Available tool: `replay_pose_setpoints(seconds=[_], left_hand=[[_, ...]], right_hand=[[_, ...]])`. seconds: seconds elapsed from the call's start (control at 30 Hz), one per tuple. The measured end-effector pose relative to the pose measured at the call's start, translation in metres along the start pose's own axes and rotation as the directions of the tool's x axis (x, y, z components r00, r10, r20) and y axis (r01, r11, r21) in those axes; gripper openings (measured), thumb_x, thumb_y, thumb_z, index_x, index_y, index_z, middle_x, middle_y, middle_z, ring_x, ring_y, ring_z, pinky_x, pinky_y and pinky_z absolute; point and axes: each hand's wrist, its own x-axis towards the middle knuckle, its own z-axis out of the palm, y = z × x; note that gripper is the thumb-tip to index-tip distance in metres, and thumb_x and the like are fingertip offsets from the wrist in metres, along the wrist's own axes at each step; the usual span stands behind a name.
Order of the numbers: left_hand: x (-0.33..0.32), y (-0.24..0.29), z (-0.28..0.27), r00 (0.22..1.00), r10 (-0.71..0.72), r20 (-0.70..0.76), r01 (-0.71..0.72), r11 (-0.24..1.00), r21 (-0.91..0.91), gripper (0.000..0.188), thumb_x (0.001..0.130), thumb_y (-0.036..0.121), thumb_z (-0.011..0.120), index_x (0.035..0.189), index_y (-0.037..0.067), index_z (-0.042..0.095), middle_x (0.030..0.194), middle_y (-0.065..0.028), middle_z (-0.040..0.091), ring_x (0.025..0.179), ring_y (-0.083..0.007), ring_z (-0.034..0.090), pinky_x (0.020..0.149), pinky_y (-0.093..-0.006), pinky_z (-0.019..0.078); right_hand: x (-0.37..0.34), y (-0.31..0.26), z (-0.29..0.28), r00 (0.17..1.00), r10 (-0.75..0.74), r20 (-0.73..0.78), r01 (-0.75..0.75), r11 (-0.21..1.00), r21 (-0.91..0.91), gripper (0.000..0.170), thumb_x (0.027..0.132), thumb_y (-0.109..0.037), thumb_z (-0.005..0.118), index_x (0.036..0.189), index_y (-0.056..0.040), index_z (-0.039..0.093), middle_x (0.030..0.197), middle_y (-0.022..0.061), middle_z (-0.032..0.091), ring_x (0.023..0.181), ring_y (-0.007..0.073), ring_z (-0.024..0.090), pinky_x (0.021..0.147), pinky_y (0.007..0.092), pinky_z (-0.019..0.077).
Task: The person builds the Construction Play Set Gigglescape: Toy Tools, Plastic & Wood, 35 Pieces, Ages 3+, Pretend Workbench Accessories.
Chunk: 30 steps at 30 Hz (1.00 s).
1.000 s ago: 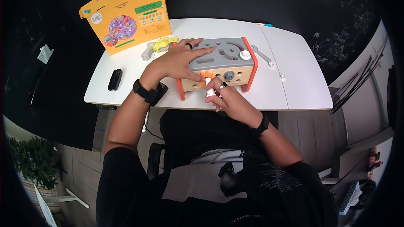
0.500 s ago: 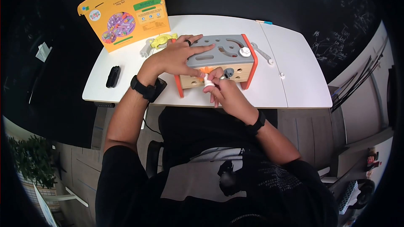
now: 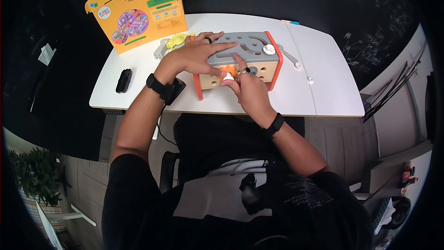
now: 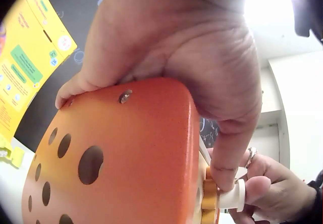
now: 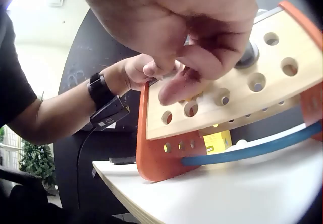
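Observation:
A toy workbench has a grey slotted top (image 3: 249, 55), a holed wooden front (image 5: 229, 95) and orange side panels (image 4: 146, 148). My left hand (image 3: 196, 58) lies over its top left corner, fingers spread, thumb down at an orange gear (image 3: 228, 70) on the front. A white bolt (image 4: 232, 196) sticks out of the gear. The thumb of my right hand (image 3: 251, 93) presses the bolt's head, while its index finger reaches straight up to the top. Beside the gear is a grey bolt (image 5: 248, 56); a white one (image 3: 268, 49) stands on the top.
A toy wrench (image 3: 289, 58) and a small white piece (image 3: 310, 80) lie right of the workbench on the white table (image 3: 333, 92). At the left are a yellow toy part (image 3: 177, 41), a black case (image 3: 123, 80) and the standing yellow box (image 3: 157, 23). A marker (image 3: 290, 21) lies at the back.
My right hand has gone from pinching the white bolt to pressing its head with the thumb, index finger stretched upward. The bolt sits closer to the gear. My left hand stays on the workbench.

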Motion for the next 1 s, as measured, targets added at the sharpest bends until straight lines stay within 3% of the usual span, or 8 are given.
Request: replay_pose_setpoints(seconds=[0.1,0.3,0.67,0.8,0.87,0.9,0.93,1.0], left_hand=[[0.002,-0.003,0.001,1.0,0.007,0.0,-0.007,0.999,-0.042,0.099,0.07,0.05,0.085,0.158,0.048,0.038,0.169,-0.0171,0.03,0.152,-0.0419,0.031,0.119,-0.0591,0.0261],[0.005,-0.003,0.003,1.0,0.002,0.0,-0.002,1.0,-0.005,0.098,0.073,0.051,0.083,0.159,0.047,0.036,0.17,-0.0174,0.029,0.153,-0.0412,0.03,0.119,-0.0579,0.0269],[0.007,-0.005,0.001,1.0,0.002,0.019,-0.003,0.997,0.073,0.091,0.079,0.058,0.076,0.16,0.046,0.035,0.17,-0.0182,0.028,0.154,-0.0399,0.029,0.118,-0.0607,0.0269],[0.002,-0.014,-0.001,1.0,-0.005,-0.018,0.003,0.997,-0.075,0.077,0.092,0.067,0.055,0.161,0.037,0.038,0.169,-0.0181,0.03,0.154,-0.038,0.03,0.123,-0.0561,0.0218],[-0.007,-0.03,-0.002,0.971,0.018,-0.237,-0.18,0.71,-0.681,0.077,0.097,0.063,0.051,0.162,0.023,0.039,0.167,-0.0168,0.034,0.155,-0.0341,0.029,0.124,-0.0494,0.0223],[-0.02,-0.027,-0.011,0.946,-0.127,-0.299,-0.136,0.68,-0.72,0.069,0.101,0.05,0.055,0.156,0.011,0.046,0.16,-0.0158,0.045,0.147,-0.0316,0.041,0.119,-0.0431,0.0333],[-0.027,-0.041,-0.01,0.945,-0.133,-0.299,-0.131,0.684,-0.717,0.069,0.101,0.05,0.055,0.156,0.011,0.046,0.16,-0.0158,0.045,0.147,-0.0316,0.041,0.119,-0.0431,0.0333],[-0.035,-0.083,0.004,0.84,-0.41,-0.355,0.104,0.764,-0.637,0.052,0.098,0.033,0.067,0.144,0.008,0.059,0.14,-0.0141,0.063,0.126,-0.0281,0.06,0.105,-0.0399,0.0478]], right_hand=[[0.002,-0.008,-0.012,0.999,0.033,0.039,-0.027,0.988,-0.152,0.082,0.094,-0.059,0.059,0.15,-0.0001,0.045,0.071,0.0166,0.07,0.07,0.0348,0.074,0.059,0.0412,0.057],[0.009,-0.004,-0.017,0.996,0.031,0.078,-0.017,0.986,-0.169,0.077,0.095,-0.06,0.058,0.15,-0.007,0.045,0.073,0.0169,0.071,0.07,0.034,0.074,0.058,0.0412,0.0566],[0.009,-0.013,-0.024,0.992,0.084,0.098,-0.071,0.989,-0.129,0.077,0.097,-0.06,0.057,0.151,-0.007,0.043,0.076,0.0149,0.072,0.078,0.0353,0.074,0.065,0.0451,0.057],[0.007,-0.009,-0.029,0.989,0.092,0.112,-0.071,0.981,-0.181,0.078,0.097,-0.06,0.059,0.152,-0.0077,0.043,0.078,0.0158,0.073,0.077,0.0352,0.074,0.065,0.0444,0.0572],[0.008,-0.006,-0.031,0.992,0.072,0.1,-0.05,0.977,-0.206,0.077,0.097,-0.059,0.059,0.153,-0.0084,0.043,0.079,0.0162,0.073,0.077,0.0351,0.074,0.065,0.0441,0.0573],[0.008,-0.003,-0.034,0.991,0.083,0.108,-0.059,0.977,-0.205,0.075,0.098,-0.058,0.059,0.153,-0.0092,0.043,0.079,0.0164,0.073,0.077,0.0352,0.074,0.064,0.0438,0.0574],[0.007,-0.002,-0.036,0.989,0.096,0.116,-0.071,0.977,-0.202,0.074,0.098,-0.058,0.059,0.153,-0.0099,0.043,0.08,0.0166,0.073,0.077,0.0353,0.074,0.064,0.0436,0.0574],[0.005,-0.001,-0.045,0.986,0.116,0.121,-0.089,0.974,-0.207,0.072,0.099,-0.057,0.06,0.152,-0.0108,0.044,0.08,0.0174,0.073,0.077,0.0351,0.074,0.064,0.0437,0.0573]])
